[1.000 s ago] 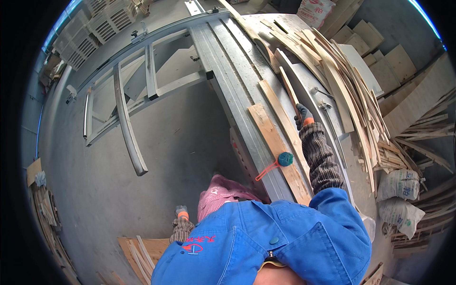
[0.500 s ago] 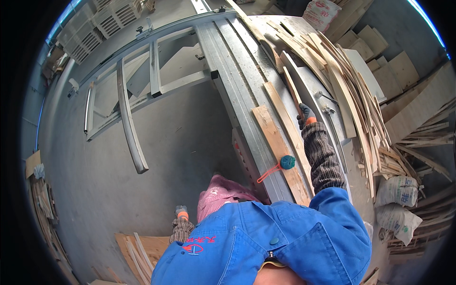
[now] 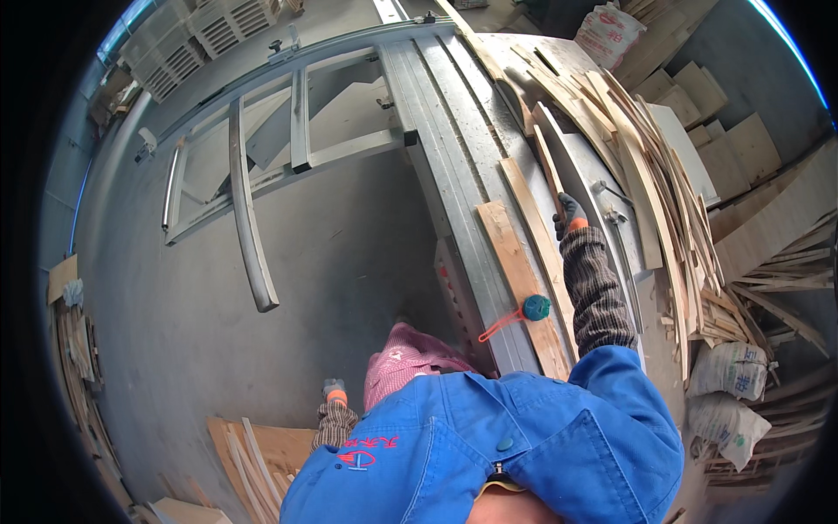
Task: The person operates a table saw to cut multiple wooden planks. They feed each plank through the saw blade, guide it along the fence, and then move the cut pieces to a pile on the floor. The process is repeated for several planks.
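In a dark glove with an orange cuff, my right hand (image 3: 571, 214) closes around the near end of a narrow wooden strip (image 3: 548, 166). The strip lies along a long metal fence (image 3: 580, 196) on the saw table (image 3: 441, 157). To the left of that hand lie a long thin board (image 3: 534, 227) and a shorter, wider board (image 3: 511, 258). A teal round tape measure (image 3: 536, 307) with an orange strap rests on the wider board. My gloved left hand (image 3: 333, 387) hangs low at my left side, away from the table; its fingers are too small to make out.
A metal sliding frame (image 3: 301, 122) extends left from the table, with a long bar (image 3: 244, 210) jutting toward me. Long offcuts (image 3: 642, 166) are heaped right of the fence. White sacks (image 3: 729, 371) stand at the right. More wood strips (image 3: 249, 467) lie at lower left.
The whole view has shifted slightly, so table and boards appear a little farther right and lower. My right hand keeps its grip on the strip; my left hand stays low.
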`<state>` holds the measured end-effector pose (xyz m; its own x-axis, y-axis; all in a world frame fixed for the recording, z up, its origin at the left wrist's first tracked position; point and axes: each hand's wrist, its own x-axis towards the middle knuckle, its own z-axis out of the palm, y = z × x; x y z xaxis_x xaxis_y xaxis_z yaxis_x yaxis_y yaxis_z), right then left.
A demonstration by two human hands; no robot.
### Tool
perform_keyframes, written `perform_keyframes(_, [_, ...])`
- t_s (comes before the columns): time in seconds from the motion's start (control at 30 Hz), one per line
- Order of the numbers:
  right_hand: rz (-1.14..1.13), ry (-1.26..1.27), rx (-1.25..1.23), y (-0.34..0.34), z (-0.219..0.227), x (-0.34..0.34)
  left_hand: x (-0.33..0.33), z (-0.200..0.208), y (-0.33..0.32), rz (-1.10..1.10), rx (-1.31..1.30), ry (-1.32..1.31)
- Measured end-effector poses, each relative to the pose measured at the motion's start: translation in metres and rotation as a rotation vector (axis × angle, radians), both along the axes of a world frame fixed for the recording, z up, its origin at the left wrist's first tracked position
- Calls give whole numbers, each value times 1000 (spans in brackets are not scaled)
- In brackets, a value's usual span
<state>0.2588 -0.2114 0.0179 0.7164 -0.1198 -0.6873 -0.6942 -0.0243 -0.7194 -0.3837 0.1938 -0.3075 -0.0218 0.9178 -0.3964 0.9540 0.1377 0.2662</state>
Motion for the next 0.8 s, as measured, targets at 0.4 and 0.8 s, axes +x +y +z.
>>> perform_keyframes(0.4, [-38,22,-5,10,8,8,-5,-4,2,32,-24,-8])
perform_keyframes(0.8, [-16,-33,58,52,2,48,-41,1,11,187,-37,-159])
